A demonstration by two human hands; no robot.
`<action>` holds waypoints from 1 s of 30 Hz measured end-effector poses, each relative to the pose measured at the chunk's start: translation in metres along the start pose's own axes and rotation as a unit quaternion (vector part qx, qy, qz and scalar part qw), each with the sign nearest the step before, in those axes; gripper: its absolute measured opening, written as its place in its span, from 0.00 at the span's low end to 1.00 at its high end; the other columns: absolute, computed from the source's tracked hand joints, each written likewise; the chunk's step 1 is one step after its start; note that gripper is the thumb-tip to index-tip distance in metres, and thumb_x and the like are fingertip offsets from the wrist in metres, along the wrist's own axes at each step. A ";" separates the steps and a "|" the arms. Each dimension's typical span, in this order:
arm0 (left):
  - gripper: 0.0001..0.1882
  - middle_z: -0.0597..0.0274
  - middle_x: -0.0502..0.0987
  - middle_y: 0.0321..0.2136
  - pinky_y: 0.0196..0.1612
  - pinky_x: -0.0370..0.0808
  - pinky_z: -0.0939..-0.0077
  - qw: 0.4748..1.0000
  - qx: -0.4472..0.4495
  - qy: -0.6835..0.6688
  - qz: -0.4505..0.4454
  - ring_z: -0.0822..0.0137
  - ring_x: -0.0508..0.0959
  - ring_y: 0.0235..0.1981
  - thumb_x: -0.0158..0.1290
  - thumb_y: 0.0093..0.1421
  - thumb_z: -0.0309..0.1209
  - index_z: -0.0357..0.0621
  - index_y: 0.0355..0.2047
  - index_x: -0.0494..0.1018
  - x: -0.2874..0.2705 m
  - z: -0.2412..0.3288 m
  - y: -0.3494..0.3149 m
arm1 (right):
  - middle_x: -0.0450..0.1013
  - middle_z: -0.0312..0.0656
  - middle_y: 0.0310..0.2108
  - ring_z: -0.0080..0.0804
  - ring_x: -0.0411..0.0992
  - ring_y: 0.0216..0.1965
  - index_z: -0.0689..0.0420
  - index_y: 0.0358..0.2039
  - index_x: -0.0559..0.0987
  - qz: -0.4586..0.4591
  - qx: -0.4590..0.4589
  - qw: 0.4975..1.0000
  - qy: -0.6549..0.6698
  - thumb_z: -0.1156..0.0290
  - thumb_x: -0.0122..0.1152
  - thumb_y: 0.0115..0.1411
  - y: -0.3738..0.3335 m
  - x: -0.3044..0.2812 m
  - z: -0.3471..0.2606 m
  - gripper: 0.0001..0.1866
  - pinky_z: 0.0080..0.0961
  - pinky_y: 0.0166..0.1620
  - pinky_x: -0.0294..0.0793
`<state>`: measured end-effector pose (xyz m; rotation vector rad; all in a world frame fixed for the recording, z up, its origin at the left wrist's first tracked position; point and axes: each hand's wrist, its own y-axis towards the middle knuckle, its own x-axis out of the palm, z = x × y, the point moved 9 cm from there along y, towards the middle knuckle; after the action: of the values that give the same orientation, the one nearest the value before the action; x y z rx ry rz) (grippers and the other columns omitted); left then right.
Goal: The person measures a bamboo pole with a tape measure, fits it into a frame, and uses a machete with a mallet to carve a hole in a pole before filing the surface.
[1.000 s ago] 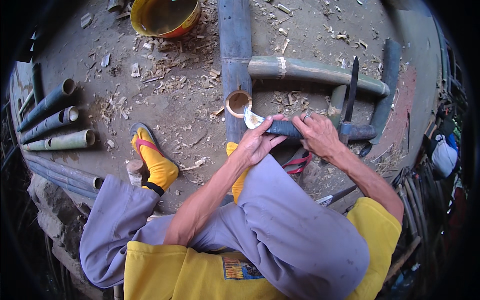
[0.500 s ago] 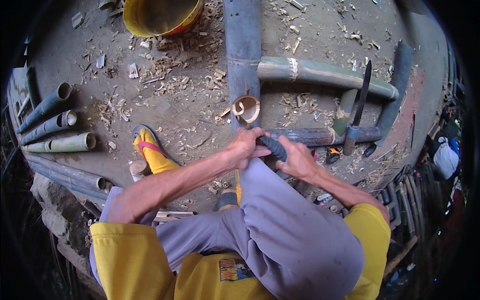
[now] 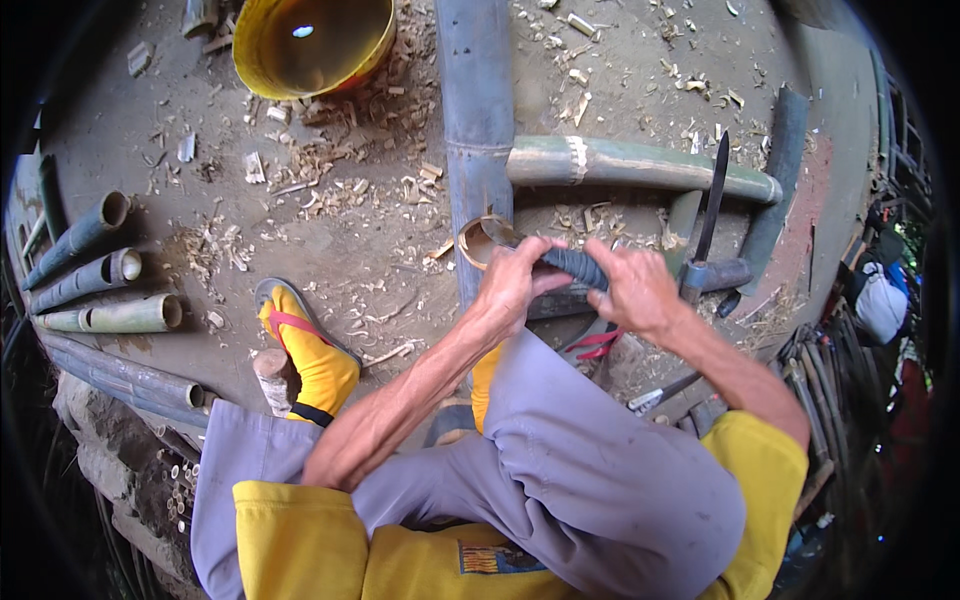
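My right hand [image 3: 638, 288] grips the dark cord-wrapped handle of a carving knife [image 3: 573, 264]. Closed around the front of the same tool is my left hand [image 3: 512, 284], thumb and fingers by the handle's end. A short metal blade part [image 3: 502, 233] shows past my left fingers, at the mouth of a round, pale-rimmed bamboo piece [image 3: 472, 246]. That piece rests against a thick grey bamboo pole [image 3: 478, 110] lying on the ground. My left hand hides part of the piece, and the blade's tip cannot be made out. My raised knee lies just below both hands.
A yellow bucket [image 3: 315, 45] of murky water stands at the far left. Cut bamboo tubes [image 3: 110, 315] lie at left. A green bamboo crosspiece [image 3: 640, 165] and an upright long dark blade [image 3: 714, 195] are at right. Shavings litter the ground; my sandalled foot [image 3: 325, 350] is at left.
Both hands have shifted a little to the right, and the handle now lies closer to level. My left hand covers more of the bamboo piece. The whole view has shifted slightly.
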<state>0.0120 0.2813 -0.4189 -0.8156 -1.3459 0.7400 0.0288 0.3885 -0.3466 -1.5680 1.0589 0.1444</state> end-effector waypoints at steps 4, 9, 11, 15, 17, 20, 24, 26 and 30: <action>0.17 0.53 0.73 0.39 0.51 0.73 0.69 0.964 0.084 -0.237 -0.084 0.64 0.74 0.44 0.45 0.63 0.34 0.32 0.45 0.68 0.009 0.014 -0.006 | 0.75 0.48 0.26 0.42 0.76 0.27 0.57 0.34 0.70 0.020 -0.193 0.956 -0.220 0.71 0.60 0.45 0.035 -0.051 -0.044 0.14 0.36 0.27 0.73; 0.15 0.47 0.70 0.49 0.58 0.68 0.68 0.777 0.110 -0.583 -0.213 0.59 0.68 0.55 0.45 0.64 0.30 0.33 0.47 0.67 -0.008 0.026 -0.003 | 0.74 0.36 0.20 0.28 0.74 0.22 0.53 0.27 0.75 -0.055 -0.303 0.843 -0.441 0.68 0.56 0.49 0.086 -0.051 -0.130 0.05 0.27 0.27 0.69; 0.16 0.50 0.71 0.48 0.59 0.66 0.69 0.819 0.120 -0.526 -0.197 0.61 0.69 0.53 0.46 0.63 0.31 0.35 0.48 0.66 -0.007 0.017 0.002 | 0.74 0.37 0.19 0.28 0.74 0.22 0.51 0.27 0.75 -0.068 -0.337 0.841 -0.418 0.68 0.58 0.48 0.086 -0.044 -0.118 0.05 0.28 0.26 0.69; 0.19 0.50 0.71 0.46 0.59 0.65 0.66 0.900 0.078 -0.423 -0.064 0.59 0.71 0.50 0.46 0.63 0.38 0.34 0.46 0.66 0.019 -0.024 0.003 | 0.74 0.39 0.21 0.37 0.75 0.25 0.50 0.32 0.78 -0.088 -0.301 0.900 -0.304 0.68 0.59 0.48 0.057 -0.042 -0.063 0.09 0.33 0.28 0.73; 0.19 0.45 0.70 0.45 0.59 0.66 0.66 0.931 0.063 -0.361 0.004 0.57 0.71 0.49 0.45 0.63 0.38 0.32 0.45 0.65 0.022 -0.022 -0.001 | 0.73 0.41 0.21 0.42 0.75 0.25 0.51 0.35 0.77 -0.129 -0.237 0.928 -0.258 0.69 0.60 0.45 0.054 -0.037 -0.036 0.14 0.35 0.28 0.72; 0.18 0.41 0.71 0.44 0.55 0.70 0.67 0.971 -0.035 -0.229 0.067 0.55 0.73 0.47 0.43 0.63 0.35 0.29 0.43 0.65 0.004 -0.034 -0.009 | 0.73 0.46 0.21 0.47 0.74 0.27 0.54 0.36 0.75 -0.145 -0.159 0.973 -0.086 0.70 0.60 0.41 0.042 -0.005 -0.001 0.17 0.37 0.29 0.73; 0.16 0.42 0.75 0.33 0.40 0.79 0.75 0.985 -0.142 0.034 0.093 0.56 0.79 0.34 0.41 0.62 0.32 0.26 0.38 0.67 -0.028 -0.031 -0.020 | 0.72 0.48 0.19 0.43 0.73 0.22 0.58 0.30 0.71 -0.153 0.004 0.951 0.268 0.72 0.61 0.40 0.001 0.058 -0.003 0.15 0.36 0.28 0.72; 0.15 0.44 0.76 0.30 0.35 0.81 0.76 0.968 -0.186 0.153 0.076 0.57 0.80 0.29 0.41 0.61 0.32 0.27 0.35 0.68 -0.042 -0.024 -0.024 | 0.73 0.50 0.21 0.46 0.74 0.24 0.60 0.33 0.70 -0.076 0.042 0.947 0.308 0.71 0.62 0.42 -0.014 0.078 -0.019 0.16 0.37 0.30 0.72; 0.14 0.46 0.76 0.25 0.23 0.81 0.74 0.911 -0.214 0.344 0.079 0.60 0.79 0.23 0.44 0.59 0.30 0.28 0.28 0.71 -0.069 0.007 -0.030 | 0.73 0.60 0.27 0.57 0.74 0.33 0.61 0.41 0.65 -0.036 0.137 0.891 0.431 0.65 0.60 0.49 -0.023 0.125 -0.071 0.21 0.47 0.35 0.72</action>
<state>-0.0010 0.2077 -0.4296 -1.3947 -0.7998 0.2169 0.0853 0.2602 -0.3842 -1.4099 1.6041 -0.7971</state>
